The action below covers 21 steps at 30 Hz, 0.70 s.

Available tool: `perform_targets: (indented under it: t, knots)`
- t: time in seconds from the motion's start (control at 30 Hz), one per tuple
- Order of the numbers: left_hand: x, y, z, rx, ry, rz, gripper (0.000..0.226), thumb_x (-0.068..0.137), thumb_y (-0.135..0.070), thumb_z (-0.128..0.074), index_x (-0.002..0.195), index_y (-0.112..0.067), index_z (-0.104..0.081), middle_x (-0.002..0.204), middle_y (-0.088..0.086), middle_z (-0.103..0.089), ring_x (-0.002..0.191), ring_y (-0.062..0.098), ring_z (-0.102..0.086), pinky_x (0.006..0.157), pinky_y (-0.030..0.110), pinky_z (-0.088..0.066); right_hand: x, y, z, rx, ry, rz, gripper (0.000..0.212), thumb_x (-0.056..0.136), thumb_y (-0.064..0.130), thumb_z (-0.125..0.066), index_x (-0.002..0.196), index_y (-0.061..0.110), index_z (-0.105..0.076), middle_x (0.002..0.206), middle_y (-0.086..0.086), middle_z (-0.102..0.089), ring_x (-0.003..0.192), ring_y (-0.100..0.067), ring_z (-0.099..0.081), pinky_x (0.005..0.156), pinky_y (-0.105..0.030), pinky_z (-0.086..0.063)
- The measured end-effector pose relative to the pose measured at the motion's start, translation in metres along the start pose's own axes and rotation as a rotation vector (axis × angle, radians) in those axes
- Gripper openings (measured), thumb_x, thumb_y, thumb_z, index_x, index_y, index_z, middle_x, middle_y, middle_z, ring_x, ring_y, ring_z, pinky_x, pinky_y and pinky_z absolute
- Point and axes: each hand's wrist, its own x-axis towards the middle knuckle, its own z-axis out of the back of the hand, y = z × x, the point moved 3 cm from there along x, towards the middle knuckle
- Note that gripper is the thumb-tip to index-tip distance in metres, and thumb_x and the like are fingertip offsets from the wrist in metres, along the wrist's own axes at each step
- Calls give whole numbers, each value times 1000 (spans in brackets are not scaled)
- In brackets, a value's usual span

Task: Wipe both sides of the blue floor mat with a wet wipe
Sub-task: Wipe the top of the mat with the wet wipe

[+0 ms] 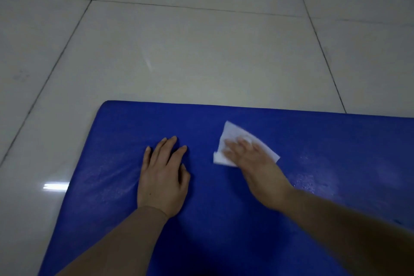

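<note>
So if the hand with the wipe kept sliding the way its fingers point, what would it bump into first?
Probably nothing. The right hand presses the wet wipe flat and points up-left across the blue floor mat. Ahead lies only bare mat, then its far edge and the tiled floor. The left hand sits off to the side.

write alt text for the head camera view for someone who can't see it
A person's right hand presses a white wet wipe flat onto a blue floor mat, blurred by motion, while the left hand rests flat on the mat beside it. The mat lies on a glossy pale tiled floor.
</note>
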Motion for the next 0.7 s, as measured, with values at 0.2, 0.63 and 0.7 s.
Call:
perform_targets:
  t: [0.2,0.63,0.7]
  knots:
    - [0,1,-1,-3,-14,-3,48,91,-33,-31,123,-14,-62,140,6,-50,134,21,-37,114,51,-25,6,-70,20,249,-24,-644,58,88,-5,-56,141,11,-42,145,-10,-44,131,-32,-43,107,-43,-39]
    - [0,-1,0,9,-28,-12,47,90,-31,-31,123,-15,-62,139,6,-51,133,20,-37,114,49,-24,67,8,18,39,43,-322,77,91,10,-40,146,16,14,157,-5,-14,142,-28,-21,115,-36,-19]
    - [-1,0,0,1,-36,-21,47,90,-31,-32,122,-14,-62,138,7,-51,132,20,-38,114,49,-24,46,49,9,65,71,-71,87,85,12,-44,148,13,15,155,-4,-24,139,-27,-32,114,-38,-25]
